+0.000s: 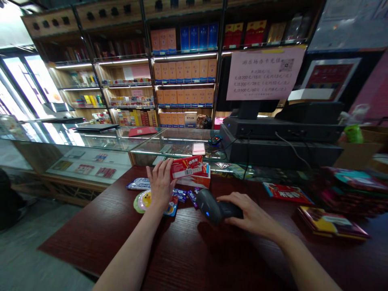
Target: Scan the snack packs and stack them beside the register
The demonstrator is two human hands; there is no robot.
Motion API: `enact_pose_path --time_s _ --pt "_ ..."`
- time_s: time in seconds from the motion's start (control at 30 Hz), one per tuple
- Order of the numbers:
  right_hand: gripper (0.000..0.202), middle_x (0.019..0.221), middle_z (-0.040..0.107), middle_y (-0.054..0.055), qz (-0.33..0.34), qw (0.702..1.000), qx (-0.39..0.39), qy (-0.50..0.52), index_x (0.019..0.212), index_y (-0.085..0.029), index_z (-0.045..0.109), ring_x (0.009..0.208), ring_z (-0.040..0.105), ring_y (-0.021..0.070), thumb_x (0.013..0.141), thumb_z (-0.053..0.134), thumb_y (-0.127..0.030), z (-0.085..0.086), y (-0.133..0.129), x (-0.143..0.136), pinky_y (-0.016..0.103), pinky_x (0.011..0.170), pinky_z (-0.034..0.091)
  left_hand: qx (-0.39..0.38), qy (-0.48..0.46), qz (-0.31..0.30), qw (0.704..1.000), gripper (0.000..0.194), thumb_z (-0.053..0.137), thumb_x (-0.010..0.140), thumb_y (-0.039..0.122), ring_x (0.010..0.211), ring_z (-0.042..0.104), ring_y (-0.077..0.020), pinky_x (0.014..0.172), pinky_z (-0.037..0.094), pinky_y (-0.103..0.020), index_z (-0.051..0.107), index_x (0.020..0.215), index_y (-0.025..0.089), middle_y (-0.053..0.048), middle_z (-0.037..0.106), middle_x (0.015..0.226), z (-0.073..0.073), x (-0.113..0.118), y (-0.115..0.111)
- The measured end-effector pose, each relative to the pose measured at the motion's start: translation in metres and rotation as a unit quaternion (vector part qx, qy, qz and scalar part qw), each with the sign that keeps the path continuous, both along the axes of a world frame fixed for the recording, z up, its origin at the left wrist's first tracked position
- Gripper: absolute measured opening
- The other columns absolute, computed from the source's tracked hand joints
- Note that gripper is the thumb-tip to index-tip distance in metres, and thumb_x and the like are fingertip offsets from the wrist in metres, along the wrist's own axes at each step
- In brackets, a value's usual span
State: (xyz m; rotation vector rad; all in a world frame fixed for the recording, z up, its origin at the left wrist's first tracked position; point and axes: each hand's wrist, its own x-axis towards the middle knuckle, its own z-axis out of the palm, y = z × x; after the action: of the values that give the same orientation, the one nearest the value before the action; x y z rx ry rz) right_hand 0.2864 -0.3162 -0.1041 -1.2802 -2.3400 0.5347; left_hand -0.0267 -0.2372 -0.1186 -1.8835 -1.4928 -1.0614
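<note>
My left hand (161, 184) grips the left end of a red snack box (187, 167), tilted so that its barcode faces me. Behind that box a white and red carton (202, 180) lies on the dark wooden table (182, 250). Closed around its handle, my right hand (247, 212) holds a black barcode scanner (209, 206), whose head has a small blue light. The scanner's head is below the red box and apart from it. Near my left hand lie blue and white packets (138, 183), a round yellow-faced packet (143, 200) and purple wrapped bars (192, 198).
On the table's right are a red packet (286, 193), a yellow and brown pack (332, 222) and a stack of packets (354, 192). A glass counter (169, 139) runs behind, with a black cash register (281, 141) on it. Shelves of boxes (184, 72) line the back wall.
</note>
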Motion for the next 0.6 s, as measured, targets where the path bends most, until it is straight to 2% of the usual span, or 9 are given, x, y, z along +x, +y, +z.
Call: enact_pose_path --time_s 0.33,0.6 --pt "0.047 0.12 0.064 0.005 -0.033 0.997 -0.033 0.063 0.127 -0.034 0.062 0.113 0.056 0.0287 0.081 0.07 -0.041 0.007 0.0 0.013 0.046 0.102 0.041 -0.004 -0.004 0.005 1.0 0.078 0.071 0.082 0.024 0.138 0.042 -0.0322 0.122 0.011 -0.061 0.034 0.151 0.022 -0.014 0.053 0.145 -0.001 0.0 0.0" --pt "0.047 0.122 0.064 0.005 -0.033 0.997 -0.032 0.056 0.127 -0.034 0.062 0.115 0.055 0.0283 0.081 0.071 -0.04 0.005 0.0 0.014 0.046 0.104 0.04 0.001 -0.003 0.005 1.0 0.078 0.071 0.082 0.024 0.139 0.041 -0.0318 0.123 0.011 -0.059 0.035 0.151 0.021 -0.013 0.054 0.144 -0.001 0.0 0.0"
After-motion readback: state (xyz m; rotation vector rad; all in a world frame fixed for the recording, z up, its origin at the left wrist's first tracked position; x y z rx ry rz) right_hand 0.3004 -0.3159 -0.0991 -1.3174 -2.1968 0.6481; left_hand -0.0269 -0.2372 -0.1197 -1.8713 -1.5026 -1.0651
